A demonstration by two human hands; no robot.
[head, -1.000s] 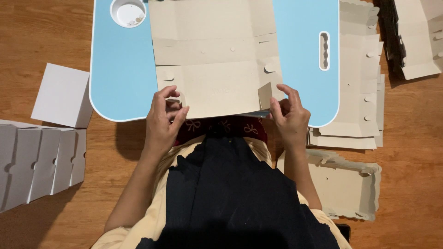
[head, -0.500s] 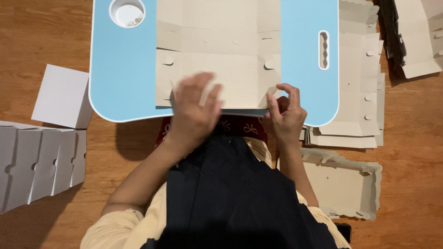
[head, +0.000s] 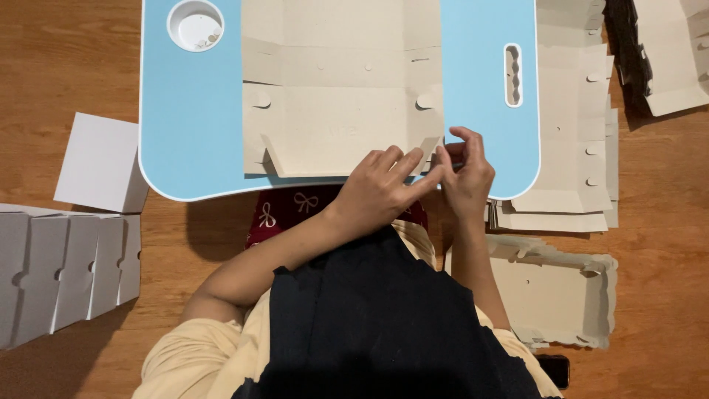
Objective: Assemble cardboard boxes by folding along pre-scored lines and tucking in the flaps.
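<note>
A flat, unfolded cardboard box blank point(head: 340, 96) lies on a light blue lap table point(head: 188, 125). Both hands meet at the blank's near right corner. My left hand point(head: 384, 188) has crossed over and presses its fingers on the corner flap. My right hand point(head: 465, 174) pinches the same flap's edge between thumb and fingers. The flap point(head: 427, 148) is partly raised from the table.
A white cup holder point(head: 196, 24) sits in the table's far left corner. Folded white boxes point(head: 63, 266) stand in a row at left, with one more point(head: 100, 162) beside the table. Stacks of flat blanks point(head: 569, 148) lie at right on the wooden floor, and one rough-edged sheet point(head: 550, 295) nearer.
My left hand has moved from the blank's near left edge across to the right corner, joining my right hand. The blank has shifted slightly away on the table.
</note>
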